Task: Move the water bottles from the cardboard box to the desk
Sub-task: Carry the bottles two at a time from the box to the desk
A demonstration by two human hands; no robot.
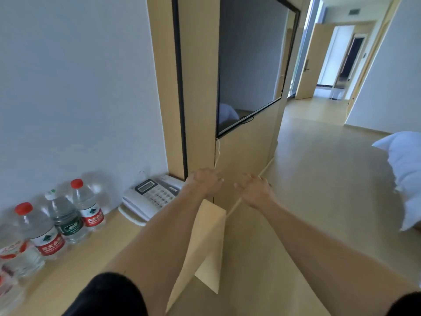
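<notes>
Several water bottles (63, 221) stand upright on the table (95, 252), caps up, in a row along the wall, left of the telephone (150, 197). Left hand (206, 180) and right hand (256, 190) reach forward, fingers relaxed, holding nothing.

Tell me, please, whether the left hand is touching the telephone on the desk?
Apart. The head view shows the left hand held out empty past the desk's end, with wood panel visible between it and the telephone.

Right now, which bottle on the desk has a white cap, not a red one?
The green-label bottle, standing between two red-capped, red-label bottles near the wall. Its cap is white and its water looks darker.
</notes>
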